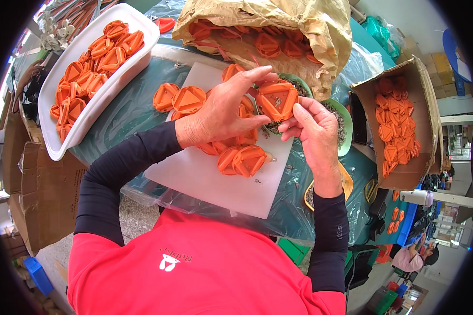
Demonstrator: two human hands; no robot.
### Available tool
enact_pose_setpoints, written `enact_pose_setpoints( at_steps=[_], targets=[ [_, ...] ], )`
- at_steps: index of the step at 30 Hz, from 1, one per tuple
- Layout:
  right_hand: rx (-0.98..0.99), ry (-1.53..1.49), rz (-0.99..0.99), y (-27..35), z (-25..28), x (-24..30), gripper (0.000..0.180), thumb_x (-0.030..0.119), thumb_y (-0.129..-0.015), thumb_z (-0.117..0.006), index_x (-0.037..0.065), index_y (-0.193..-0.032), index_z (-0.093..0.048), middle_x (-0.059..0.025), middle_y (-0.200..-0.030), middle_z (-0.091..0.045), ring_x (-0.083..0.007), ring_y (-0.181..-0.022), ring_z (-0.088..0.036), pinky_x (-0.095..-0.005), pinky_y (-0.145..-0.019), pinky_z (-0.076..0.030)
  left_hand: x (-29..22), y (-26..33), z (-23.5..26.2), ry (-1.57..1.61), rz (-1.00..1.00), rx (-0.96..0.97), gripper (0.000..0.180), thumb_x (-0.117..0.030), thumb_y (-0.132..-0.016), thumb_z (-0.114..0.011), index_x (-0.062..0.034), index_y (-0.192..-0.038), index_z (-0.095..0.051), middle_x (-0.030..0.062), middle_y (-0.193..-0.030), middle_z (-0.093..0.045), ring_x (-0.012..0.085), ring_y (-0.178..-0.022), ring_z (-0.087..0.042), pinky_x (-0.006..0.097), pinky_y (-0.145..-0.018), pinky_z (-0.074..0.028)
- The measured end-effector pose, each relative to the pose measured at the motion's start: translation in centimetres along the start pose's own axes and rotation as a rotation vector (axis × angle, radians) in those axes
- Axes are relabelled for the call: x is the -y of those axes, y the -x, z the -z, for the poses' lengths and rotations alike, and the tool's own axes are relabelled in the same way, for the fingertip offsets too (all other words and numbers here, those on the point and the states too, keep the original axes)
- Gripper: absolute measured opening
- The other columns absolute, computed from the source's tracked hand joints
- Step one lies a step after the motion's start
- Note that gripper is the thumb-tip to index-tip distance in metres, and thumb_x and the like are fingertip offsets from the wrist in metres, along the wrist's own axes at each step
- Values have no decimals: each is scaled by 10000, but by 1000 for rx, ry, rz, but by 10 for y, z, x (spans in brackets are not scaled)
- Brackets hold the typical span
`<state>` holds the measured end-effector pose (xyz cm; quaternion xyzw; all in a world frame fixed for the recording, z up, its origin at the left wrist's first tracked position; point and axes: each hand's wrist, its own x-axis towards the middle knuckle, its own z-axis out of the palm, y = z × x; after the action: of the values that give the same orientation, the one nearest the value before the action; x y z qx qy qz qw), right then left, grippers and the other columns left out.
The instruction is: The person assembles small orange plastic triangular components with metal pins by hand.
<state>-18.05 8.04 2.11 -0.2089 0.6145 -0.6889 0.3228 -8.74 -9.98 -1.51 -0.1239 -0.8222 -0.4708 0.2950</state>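
Together, both hands are gripping one orange triangular-ribbed plastic disc [276, 100] just above the frame's centre.

Closely, the left hand [223, 113] is curling fingers over the disc's upper rim while the right hand [312, 131] is pinching its lower edge, apparently steadying it face-up over the green bowl [345, 126] of small metal parts. More loose discs [242, 157] are lying on the white cutting board [215, 184] underneath, crowding its upper half; its lower part is offering room. A white tub [142, 47] at upper left, a paper sack [320, 31] at the top and a cardboard box [420, 126] at right are hemming in the desk [126, 113].
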Motion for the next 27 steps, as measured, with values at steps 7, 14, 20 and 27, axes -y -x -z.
enact_pose_setpoints(
  at_steps=[7, 14, 20, 27],
  targets=[
    [-22, 7, 13, -2, 1, -4, 216, 91, -913, -510, -80, -1036, -561, -124, -850, -644, -155, -627, -642, -239, -499, -525, -2, -3, 1, -89, -38, -33, 563, -133, -720, -733, -64, -1220, -483, 146, -1208, -525, 300, -1069, -552, 352, -879, -486],
    [-91, 278, 142, 2, -12, -6, 149, 37, -899, -511, -66, -990, -569, -104, -829, -644, -126, -626, -635, -223, -502, -513, 3, -4, -12, -224, -9, -119, 189, -72, -727, -718, -51, -891, -628, 151, -1090, -549, 289, -1011, -567, 350, -810, -500],
    [-144, 350, 179, 5, -17, -11, 122, 21, -889, -518, -64, -961, -569, -92, -796, -642, -126, -622, -637, -214, -495, -505, 2, -12, -23, -268, -46, -162, 119, -27, -727, -676, -15, -807, -588, 136, -1012, -560, 306, -925, -570, 355, -746, -499],
    [-194, 215, 123, 5, 6, -10, 136, 35, -895, -510, -77, -948, -565, -112, -791, -644, -147, -603, -639, -232, -484, -511, -5, -7, -22, -156, -28, -158, 108, 25, -784, -622, 0, -851, -542, 107, -928, -550, 263, -799, -571, 306, -667, -490]
  ],
)
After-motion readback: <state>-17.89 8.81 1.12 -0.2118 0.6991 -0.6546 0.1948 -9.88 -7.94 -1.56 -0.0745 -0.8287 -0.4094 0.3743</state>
